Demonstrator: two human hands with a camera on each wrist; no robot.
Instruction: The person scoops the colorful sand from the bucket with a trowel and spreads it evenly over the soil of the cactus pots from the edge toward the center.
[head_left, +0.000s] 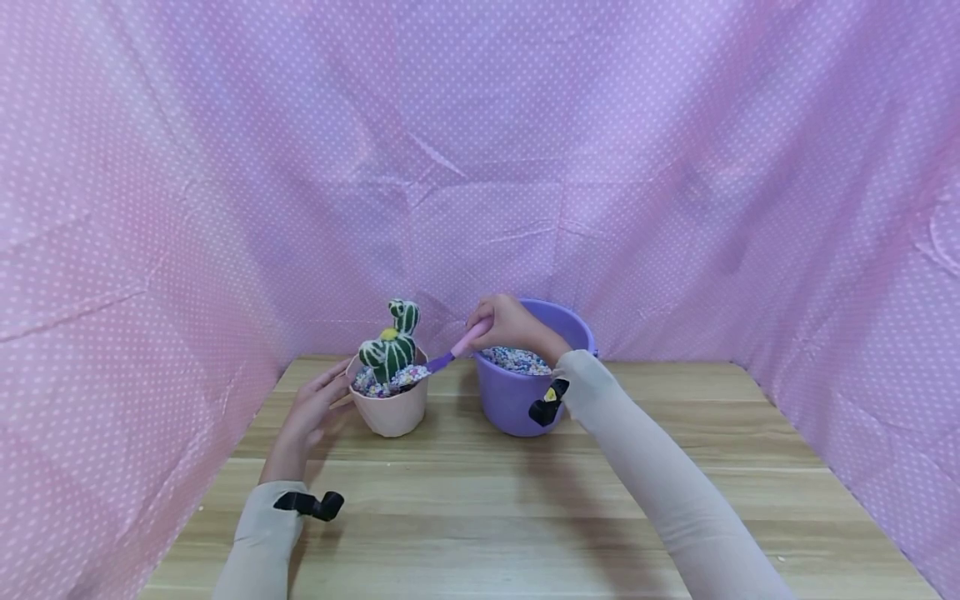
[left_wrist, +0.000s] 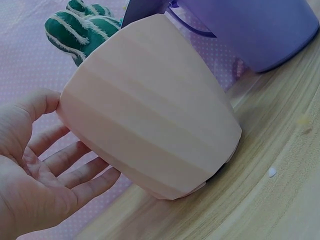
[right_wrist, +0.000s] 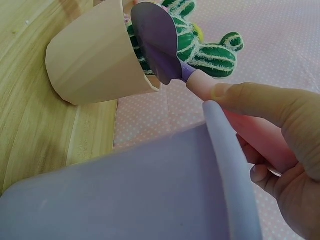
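A pale pink pot (head_left: 392, 414) holds a green cactus figure (head_left: 394, 358) and small multicoloured beads (head_left: 366, 384). My right hand (head_left: 510, 325) grips the pink handle (right_wrist: 260, 135) of a small shovel, reaching over the rim of a purple bucket (head_left: 517, 400). The shovel's purple blade (right_wrist: 157, 42) is over the pot's opening beside the cactus, with beads on it in the head view. My left hand (left_wrist: 45, 170) rests its spread fingertips against the side of the pot (left_wrist: 150, 110), its thumb at the rim.
More beads (head_left: 517, 360) lie inside the bucket, just right of the pot. Both stand near the back of the wooden table (head_left: 450, 517). A small white bit (left_wrist: 272, 172) lies on the wood. Pink dotted cloth (head_left: 480, 167) hangs behind and at both sides.
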